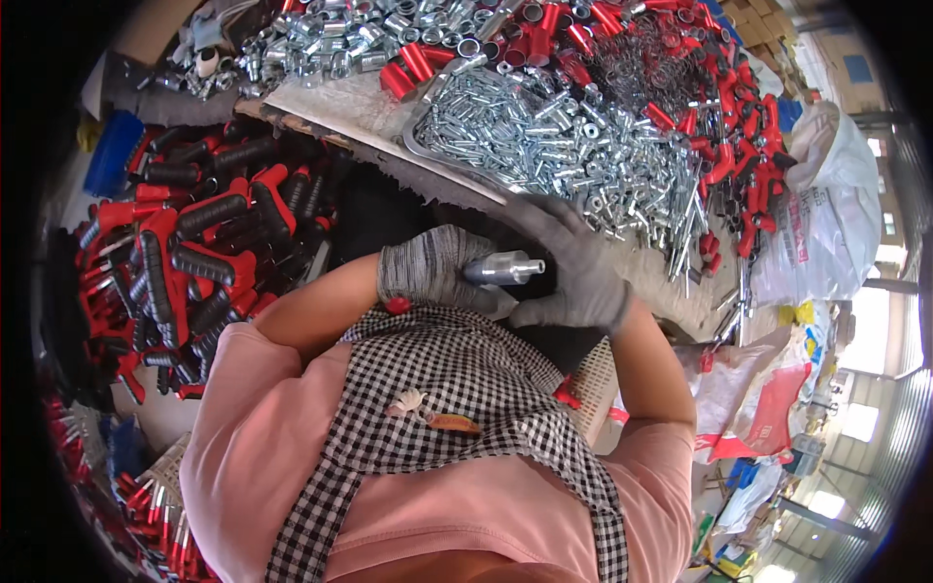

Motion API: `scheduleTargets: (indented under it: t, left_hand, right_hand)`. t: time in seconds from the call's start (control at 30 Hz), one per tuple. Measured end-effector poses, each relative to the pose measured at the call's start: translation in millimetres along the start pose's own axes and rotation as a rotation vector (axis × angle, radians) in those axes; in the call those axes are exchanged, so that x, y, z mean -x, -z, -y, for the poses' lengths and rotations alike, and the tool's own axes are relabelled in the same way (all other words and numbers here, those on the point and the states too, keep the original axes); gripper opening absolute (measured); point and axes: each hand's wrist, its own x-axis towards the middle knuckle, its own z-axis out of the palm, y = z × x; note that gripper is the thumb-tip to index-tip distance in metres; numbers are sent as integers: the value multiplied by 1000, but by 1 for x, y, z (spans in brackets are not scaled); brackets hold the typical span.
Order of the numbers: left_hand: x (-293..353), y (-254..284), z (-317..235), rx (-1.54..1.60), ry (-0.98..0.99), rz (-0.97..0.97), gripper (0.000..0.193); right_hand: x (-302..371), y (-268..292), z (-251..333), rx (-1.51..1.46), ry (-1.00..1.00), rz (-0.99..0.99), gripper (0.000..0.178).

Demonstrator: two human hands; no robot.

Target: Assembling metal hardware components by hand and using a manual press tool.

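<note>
My left hand [426, 264], in a grey knit glove, is closed around a silver metal cylinder [505, 268] with a stepped, narrower tip pointing right. Part of the cylinder is hidden in the fingers. Just to its right is my right hand [581, 270], gloved the same way and slightly blurred. Its fingers are apart, the thumb reaching below the cylinder's tip, and nothing shows in its grasp. Both hands are in front of my checked apron [428, 369], at the near edge of a worktable [340, 105].
Small silver fasteners [544, 131] are heaped beyond my hands, with red sleeves [418, 63] and silver collars [360, 34] behind. Dark springs [641, 68] lie farther right. Red-and-black handled tools [204, 233] fill the left side. White sacks [821, 214] stand at right.
</note>
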Motion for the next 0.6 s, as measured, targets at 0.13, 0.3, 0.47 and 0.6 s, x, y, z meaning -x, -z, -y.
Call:
scheduleTargets:
  t: [0.13,0.3,0.47,0.6]
  left_hand:
    - [-21,-19,43,481,-481,-172,69]
    - [-5,-15,37,66,-353,-293,58]
    - [5,-19,26,-330,-262,-353,46]
    - [8,-34,24,-47,-133,-413,40]
  right_hand:
    - [-26,-55,-11,-509,282,-13,79]
    - [-33,-79,-5,-713,490,-91,44]
    - [-20,-92,9,-726,282,-221,34]
    - [-10,-101,23,-784,78,-360,33]
